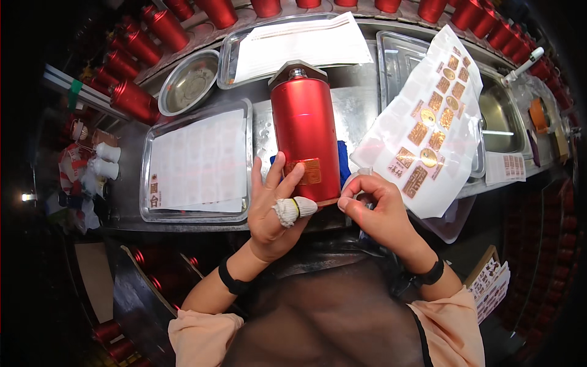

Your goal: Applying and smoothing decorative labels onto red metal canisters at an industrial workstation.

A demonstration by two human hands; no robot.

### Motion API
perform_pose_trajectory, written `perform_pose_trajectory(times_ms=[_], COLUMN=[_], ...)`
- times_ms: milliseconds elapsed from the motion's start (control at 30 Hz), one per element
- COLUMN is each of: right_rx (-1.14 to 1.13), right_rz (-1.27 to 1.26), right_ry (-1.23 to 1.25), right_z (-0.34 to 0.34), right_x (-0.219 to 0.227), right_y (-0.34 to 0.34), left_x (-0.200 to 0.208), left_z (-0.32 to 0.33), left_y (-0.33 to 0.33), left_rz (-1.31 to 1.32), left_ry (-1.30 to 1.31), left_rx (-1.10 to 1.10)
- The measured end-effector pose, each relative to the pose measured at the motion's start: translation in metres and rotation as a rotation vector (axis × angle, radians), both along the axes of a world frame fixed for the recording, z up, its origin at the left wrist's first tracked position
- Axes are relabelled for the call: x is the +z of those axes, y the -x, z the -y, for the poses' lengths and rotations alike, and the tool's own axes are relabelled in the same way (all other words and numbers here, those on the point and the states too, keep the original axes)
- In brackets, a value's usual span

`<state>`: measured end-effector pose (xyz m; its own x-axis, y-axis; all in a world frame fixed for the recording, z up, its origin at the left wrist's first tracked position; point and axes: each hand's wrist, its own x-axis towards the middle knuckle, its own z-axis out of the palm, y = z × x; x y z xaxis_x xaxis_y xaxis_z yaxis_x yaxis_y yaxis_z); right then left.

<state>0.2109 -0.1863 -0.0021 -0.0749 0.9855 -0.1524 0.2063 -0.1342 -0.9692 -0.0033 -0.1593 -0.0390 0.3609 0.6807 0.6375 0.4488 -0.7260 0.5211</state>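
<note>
The steel worktop [361, 116] spreads out ahead of both hands, crowded with trays. Just beyond the left hand [273, 205] lies a shallow metal tray [195, 162] lined with a white sheet, probably kept close for easy reach. Up and to the right of the right hand [379, 211] a clear sheet of gold labels [428, 131] drapes over another tray's edge, its near corner almost at the fingertips.

Between the two hands lies the red canister [306, 137], on its side with its capped end pointing away — a blue cloth [343, 160] peeks out beneath it, likely to stop it rolling. The left hand is spread flat against the canister's near end, thumb wrapped in white cloth tape, fingers pressing beside a gold label [309, 171] already on the red wall. It steadies rather than grips.

The right hand sits just beside the canister's base, fingertips pinched together on something small and pale — a label backing, perhaps; I cannot tell.
</note>
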Motion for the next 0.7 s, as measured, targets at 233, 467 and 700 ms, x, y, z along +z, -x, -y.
perform_pose_trajectory(times_ms=[233, 467, 700], right_rx=[-0.004, -0.016, -0.048], right_rz=[-0.011, -0.038, -0.041], right_ry=[-0.012, 0.005, 0.144], right_z=[0.000, -0.002, 0.002], right_x=[-0.004, -0.011, 0.001], right_y=[-0.004, -0.002, 0.004], left_x=[0.003, 0.030, 0.020], left_z=[0.005, -0.003, -0.004], left_y=[0.010, 0.001, -0.007], left_rz=[-0.031, -0.216, -0.170], left_ry=[-0.021, -0.089, -0.088], left_rx=[0.022, 0.021, -0.007])
